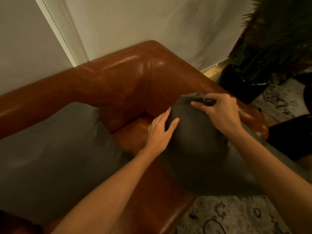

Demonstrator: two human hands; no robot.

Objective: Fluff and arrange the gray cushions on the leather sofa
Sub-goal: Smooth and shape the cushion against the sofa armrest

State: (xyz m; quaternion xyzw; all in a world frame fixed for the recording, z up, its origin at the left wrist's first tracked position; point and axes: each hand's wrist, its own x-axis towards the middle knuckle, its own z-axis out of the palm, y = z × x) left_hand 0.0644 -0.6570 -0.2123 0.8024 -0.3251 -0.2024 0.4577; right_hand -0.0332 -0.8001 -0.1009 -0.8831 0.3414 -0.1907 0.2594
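A brown leather sofa (118,78) fills the middle of the view, seen from above its right end. One gray cushion (194,149) stands against the sofa's right armrest. My right hand (217,112) grips its bunched top corner, fingers curled over the fabric. My left hand (160,129) lies flat against the cushion's left side with straight fingers. A second gray cushion (55,149) leans on the seat to the left, untouched.
A dark potted plant (263,53) stands on the floor past the armrest at the right. A patterned rug (236,215) with a black cable (212,225) lies in front. A pale wall and blind with bead chains (67,31) are behind the sofa.
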